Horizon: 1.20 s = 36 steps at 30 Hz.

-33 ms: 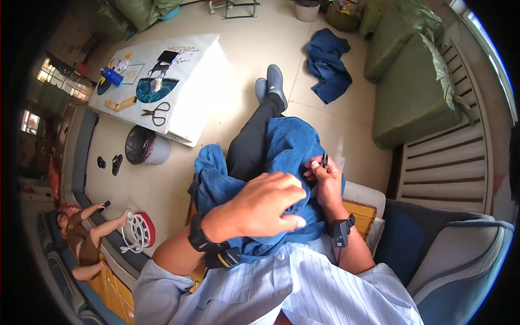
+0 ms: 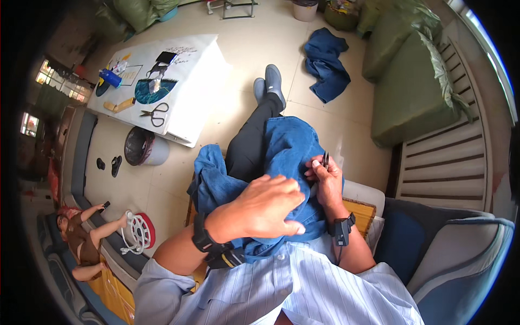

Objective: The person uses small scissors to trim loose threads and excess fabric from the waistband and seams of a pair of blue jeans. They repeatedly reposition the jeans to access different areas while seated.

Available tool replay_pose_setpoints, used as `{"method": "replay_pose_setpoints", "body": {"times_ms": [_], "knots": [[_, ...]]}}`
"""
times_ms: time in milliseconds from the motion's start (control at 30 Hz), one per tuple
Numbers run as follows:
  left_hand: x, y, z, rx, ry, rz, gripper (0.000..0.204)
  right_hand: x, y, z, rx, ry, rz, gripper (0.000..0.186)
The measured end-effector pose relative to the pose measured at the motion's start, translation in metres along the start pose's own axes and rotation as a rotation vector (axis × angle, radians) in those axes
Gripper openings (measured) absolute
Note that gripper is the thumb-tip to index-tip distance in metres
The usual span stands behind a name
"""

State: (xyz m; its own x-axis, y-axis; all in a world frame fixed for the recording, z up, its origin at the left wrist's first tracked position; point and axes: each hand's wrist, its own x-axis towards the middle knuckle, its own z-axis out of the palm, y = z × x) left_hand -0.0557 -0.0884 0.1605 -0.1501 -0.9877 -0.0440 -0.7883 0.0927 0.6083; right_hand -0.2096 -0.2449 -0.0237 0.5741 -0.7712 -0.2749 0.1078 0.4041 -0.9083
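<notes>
My right hand, at the right of my lap, grips a small dark metal tool, apparently snips or tweezers, beside the blue denim garment draped over my thighs. My left hand lies over the denim at the centre, fingers loosely bent and apart, thumb extended, with nothing visible in it; whether it touches the cloth is unclear. Both wrists wear black straps with devices. My dark-trousered legs extend forward to grey slip-on shoes.
A white table at upper left holds scissors and small items, beside a bin. Another denim garment lies on the floor. Green bundles and a slatted frame line the right. A person reclines at lower left.
My left hand has shifted very slightly, a little down and leftward, over the denim. My right hand and the tool stay nearly still.
</notes>
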Motion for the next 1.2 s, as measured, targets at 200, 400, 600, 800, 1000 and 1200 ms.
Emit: {"method": "replay_pose_setpoints", "body": {"times_ms": [200,400,600,800,1000,1200], "knots": [[0.007,-0.033,0.025,-0.148,0.018,-0.131,0.025,-0.004,0.009,-0.020,0.163,0.116,0.047,0.010],[-0.071,-0.129,0.008,-1.341,1.124,-0.494,0.041,-0.006,0.006,-0.015,0.159,0.110,0.073,0.007],[-0.129,-0.121,0.041,-1.055,1.047,-0.764,0.043,0.000,-0.002,0.001,0.066,0.001,0.132,0.007],[-0.106,-0.074,0.050,-1.299,1.055,-0.566,0.030,0.004,-0.036,0.063,0.025,-0.292,0.397,0.007],[-0.106,-0.055,0.047,-1.203,1.037,-0.575,0.017,0.012,-0.019,0.090,-0.242,-0.333,0.590,0.030],[-0.118,-0.056,0.061,-1.198,1.008,-0.577,0.016,0.025,0.030,0.099,-0.094,-0.252,0.615,0.029]]}}
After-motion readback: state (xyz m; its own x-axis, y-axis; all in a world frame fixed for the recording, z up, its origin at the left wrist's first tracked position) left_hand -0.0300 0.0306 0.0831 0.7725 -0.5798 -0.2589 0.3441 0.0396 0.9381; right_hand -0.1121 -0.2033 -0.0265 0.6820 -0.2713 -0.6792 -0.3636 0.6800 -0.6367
